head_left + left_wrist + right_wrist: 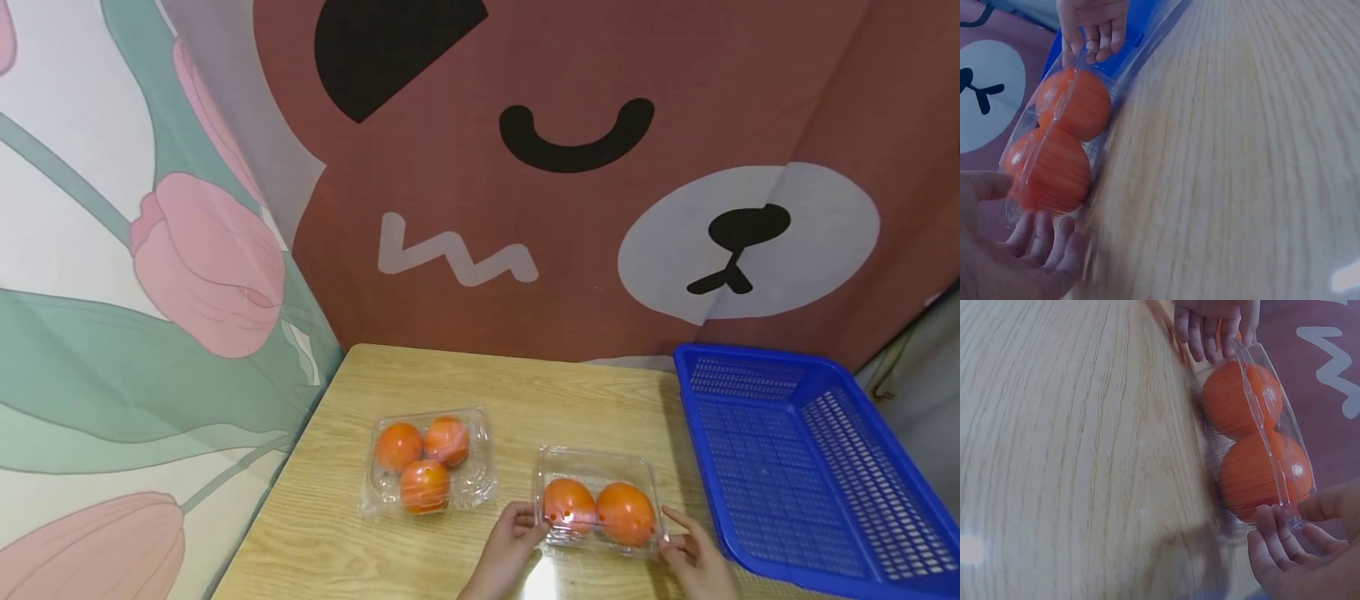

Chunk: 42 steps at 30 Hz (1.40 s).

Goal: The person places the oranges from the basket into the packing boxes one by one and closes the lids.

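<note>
A clear plastic clamshell box (596, 460) with two oranges (627, 514) in it is held between both hands near the table's front. My left hand (512, 543) grips its left end, thumb at the rim and fingers beneath in the left wrist view. At the opposite end my right hand (696, 557) pinches the seam edge; its fingers (1272, 534) curl under that corner in the right wrist view. Farther left, a second clear box (477, 467) with three oranges (424, 486) sits on the wooden table (315, 533).
A blue plastic basket (701, 467) with slotted sides stands at the right, close beside my right hand. Behind the table hangs a brown bear-print cloth (570, 308). Along the left side is a tulip-print cloth (210, 267).
</note>
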Motion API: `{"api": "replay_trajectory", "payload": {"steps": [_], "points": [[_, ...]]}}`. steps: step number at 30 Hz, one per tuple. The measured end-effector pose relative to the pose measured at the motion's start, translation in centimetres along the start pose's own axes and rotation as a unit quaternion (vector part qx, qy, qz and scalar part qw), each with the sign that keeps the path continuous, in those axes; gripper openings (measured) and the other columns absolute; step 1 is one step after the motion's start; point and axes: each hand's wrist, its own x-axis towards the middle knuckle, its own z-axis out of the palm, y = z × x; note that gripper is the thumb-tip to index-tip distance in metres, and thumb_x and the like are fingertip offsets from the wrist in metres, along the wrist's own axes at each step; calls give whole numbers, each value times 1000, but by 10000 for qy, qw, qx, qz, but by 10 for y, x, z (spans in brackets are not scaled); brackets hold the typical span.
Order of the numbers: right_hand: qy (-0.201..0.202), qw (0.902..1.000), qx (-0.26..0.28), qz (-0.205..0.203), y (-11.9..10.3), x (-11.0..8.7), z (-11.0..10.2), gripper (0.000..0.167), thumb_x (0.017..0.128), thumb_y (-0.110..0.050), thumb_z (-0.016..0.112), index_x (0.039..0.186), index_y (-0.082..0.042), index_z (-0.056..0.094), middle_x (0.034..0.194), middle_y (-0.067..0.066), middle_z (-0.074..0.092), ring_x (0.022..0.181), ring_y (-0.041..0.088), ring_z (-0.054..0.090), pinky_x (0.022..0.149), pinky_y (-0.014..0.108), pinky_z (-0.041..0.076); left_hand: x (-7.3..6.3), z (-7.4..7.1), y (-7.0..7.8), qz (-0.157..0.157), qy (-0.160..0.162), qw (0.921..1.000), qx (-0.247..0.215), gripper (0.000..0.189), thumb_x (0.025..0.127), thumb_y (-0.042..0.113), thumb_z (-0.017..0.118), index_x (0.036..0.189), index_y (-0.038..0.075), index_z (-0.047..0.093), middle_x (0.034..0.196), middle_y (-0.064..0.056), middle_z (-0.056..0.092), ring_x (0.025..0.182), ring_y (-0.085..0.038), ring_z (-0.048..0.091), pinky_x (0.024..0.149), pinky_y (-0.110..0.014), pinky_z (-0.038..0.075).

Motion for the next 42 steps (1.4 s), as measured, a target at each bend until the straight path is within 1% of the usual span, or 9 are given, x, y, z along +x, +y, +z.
{"api": "replay_trajectory", "payload": {"steps": [4, 7, 9, 18, 28, 30, 33, 37, 42], "points": [[-107, 9966, 759, 292, 0, -1, 1, 43, 90, 12, 55, 125, -13, 56, 70, 7, 66, 65, 8, 64, 61, 21, 53, -3, 2, 2, -157, -244, 9996, 11, 16, 95, 9, 59, 85, -3, 55, 71, 2, 53, 65, -11, 49, 58, -20, 41], [-165, 9892, 1438, 222, 2, -2, 2, 63, 90, 15, 52, 119, -41, 53, 69, 10, 65, 64, 10, 65, 61, 23, 55, -4, 3, 3, -125, -489, 9984, -265, 21, 96, 5, 54, 80, -8, 52, 67, 1, 53, 60, -12, 49, 56, -19, 41], [-189, 9850, 1711, 89, 4, -3, 4, 69, 89, 16, 51, 116, -47, 52, 68, 10, 65, 64, 11, 65, 60, 22, 55, -5, 3, 3, -92, -574, 9973, -458, 22, 96, 3, 52, 81, -13, 50, 66, 1, 53, 57, -12, 49, 54, -19, 41], [-37, 9914, 1305, -116, 6, -5, 7, 69, 88, 15, 52, 121, -45, 50, 67, 5, 64, 63, 7, 63, 59, 20, 54, -6, 0, 5, -186, -768, 9932, -852, 17, 96, 1, 50, 80, 6, 51, 69, -6, 62, 56, -13, 54, 54, -21, 46], [17, 9921, 1215, -296, 7, -6, 8, 68, 89, 16, 53, 124, -42, 50, 68, 3, 65, 62, 7, 62, 59, 18, 51, -7, 0, 4, -224, -793, 9908, -1069, 17, 97, 3, 50, 81, 7, 51, 70, -8, 64, 52, -12, 55, 52, -21, 47], [74, 9937, 1074, -309, 6, -6, 9, 62, 89, 16, 53, 126, -33, 53, 67, 2, 65, 62, 6, 62, 60, 17, 50, -7, 0, 4, -199, -714, 9922, -1002, 17, 97, 3, 52, 80, 6, 52, 70, -8, 65, 54, -11, 54, 53, -20, 47], [146, 9971, 640, -376, 5, -5, 9, 46, 89, 15, 54, 128, -11, 55, 68, 1, 65, 62, 4, 61, 59, 15, 49, -9, -1, 4, -108, -544, 9965, -619, 16, 97, 6, 55, 81, 3, 53, 73, -6, 65, 59, -11, 55, 57, -20, 48], [273, 9972, -172, -675, 1, -4, 8, 37, 88, 15, 60, 123, 15, 50, 78, 11, 68, 67, -2, 58, 59, 17, 49, -12, -7, 9, 88, -358, 9976, 584, 8, 95, 12, 59, 96, 3, 58, 81, 0, 63, 71, -11, 57, 65, -25, 49], [403, 9838, -1313, -1156, -15, -4, 6, 42, 82, 11, 69, 121, 15, 55, 95, 23, 66, 78, 18, 67, 62, 33, 57, -17, -17, 30, 430, -357, 9716, 2298, 38, 95, 24, 64, 125, 3, 54, 108, -4, 64, 91, -23, 65, 77, -43, 54]]}}
